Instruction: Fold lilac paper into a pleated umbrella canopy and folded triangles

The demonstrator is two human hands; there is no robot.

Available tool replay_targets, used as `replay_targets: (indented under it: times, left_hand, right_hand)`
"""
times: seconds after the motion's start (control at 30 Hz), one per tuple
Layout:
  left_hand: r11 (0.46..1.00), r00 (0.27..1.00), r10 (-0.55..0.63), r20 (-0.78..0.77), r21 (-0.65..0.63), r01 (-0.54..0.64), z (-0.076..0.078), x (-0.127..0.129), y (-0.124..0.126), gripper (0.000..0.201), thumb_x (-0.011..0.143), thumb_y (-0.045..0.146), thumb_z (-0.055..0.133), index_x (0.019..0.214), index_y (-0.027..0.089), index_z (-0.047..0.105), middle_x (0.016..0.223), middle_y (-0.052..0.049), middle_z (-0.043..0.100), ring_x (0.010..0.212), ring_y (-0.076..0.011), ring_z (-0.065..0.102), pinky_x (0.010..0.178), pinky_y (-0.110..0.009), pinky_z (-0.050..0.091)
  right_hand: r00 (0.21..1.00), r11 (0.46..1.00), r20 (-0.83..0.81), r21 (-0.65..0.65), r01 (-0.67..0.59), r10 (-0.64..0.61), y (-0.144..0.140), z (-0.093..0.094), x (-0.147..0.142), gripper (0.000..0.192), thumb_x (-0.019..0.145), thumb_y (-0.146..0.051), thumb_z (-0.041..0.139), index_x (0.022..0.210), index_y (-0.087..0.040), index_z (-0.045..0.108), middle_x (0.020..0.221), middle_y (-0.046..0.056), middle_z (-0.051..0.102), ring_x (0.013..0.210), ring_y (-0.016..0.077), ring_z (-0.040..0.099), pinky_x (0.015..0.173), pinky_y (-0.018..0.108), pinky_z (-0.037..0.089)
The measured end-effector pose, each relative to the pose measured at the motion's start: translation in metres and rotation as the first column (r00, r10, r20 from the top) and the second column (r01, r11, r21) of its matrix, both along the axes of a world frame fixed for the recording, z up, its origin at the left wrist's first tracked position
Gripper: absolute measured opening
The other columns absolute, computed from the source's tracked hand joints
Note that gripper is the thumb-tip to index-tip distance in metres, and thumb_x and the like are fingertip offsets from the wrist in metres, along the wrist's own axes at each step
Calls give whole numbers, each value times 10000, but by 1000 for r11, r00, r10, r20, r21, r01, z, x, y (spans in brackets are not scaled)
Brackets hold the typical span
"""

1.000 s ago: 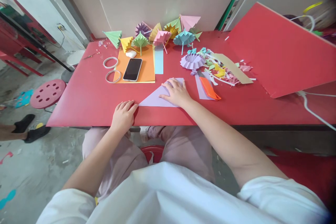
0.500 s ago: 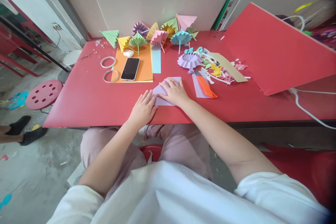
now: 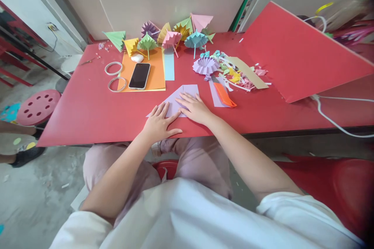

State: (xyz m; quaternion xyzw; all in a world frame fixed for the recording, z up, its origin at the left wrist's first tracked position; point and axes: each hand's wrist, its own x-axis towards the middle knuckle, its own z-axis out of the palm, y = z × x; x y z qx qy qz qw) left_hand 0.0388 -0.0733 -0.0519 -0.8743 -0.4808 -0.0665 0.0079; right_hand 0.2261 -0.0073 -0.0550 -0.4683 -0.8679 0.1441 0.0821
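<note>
A lilac paper sheet (image 3: 187, 91), folded into a triangle, lies on the red table (image 3: 96, 113) near its front edge. My left hand (image 3: 160, 122) rests flat on the triangle's left part, fingers spread. My right hand (image 3: 195, 108) presses flat on its right part, fingertips pointing left. Neither hand grips anything.
Beyond the hands lie an orange comb (image 3: 224, 95) on a lilac strip, a black phone (image 3: 139, 76) on orange paper, two tape rings (image 3: 113, 68), a pile of paper scraps (image 3: 239, 74) and a row of folded paper umbrellas (image 3: 172, 37). A tilted red board (image 3: 295, 52) stands at the right. A pink stool (image 3: 37, 105) is left.
My left hand slid from the triangle's left tip onto the paper beside my right hand. The camera view shifted slightly, so everything sits a little further left.
</note>
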Motion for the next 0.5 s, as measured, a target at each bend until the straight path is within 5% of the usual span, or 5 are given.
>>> replay_targets:
  times: [0.23, 0.5]
  left_hand:
    - [1000, 1000, -1, 17, -9, 1, 0, -1, 0, 683, 817, 656, 388, 1399, 307, 311, 1468, -132, 282, 1341, -349, 252, 1064, -516, 224]
    - [996, 997, 82, -16, 28, -81, 8, 7, -13, 640, 817, 649, 381, 1339, 281, 430, 1385, -161, 391, 1270, -357, 354, 997, -509, 313]
  right_hand:
    - [1000, 1000, -25, -6, -9, 9, 3, -3, 0, 464, 905, -297, 365, 1357, -200, 406, 1479, 85, 287, 1374, 237, 213, 1097, 553, 124]
    - [955, 973, -289, 190, 130, -71, -8, -17, 13, 318, 882, -239, 409, 1070, -196, 662, 1198, 78, 623, 1177, 220, 505, 1030, 444, 365]
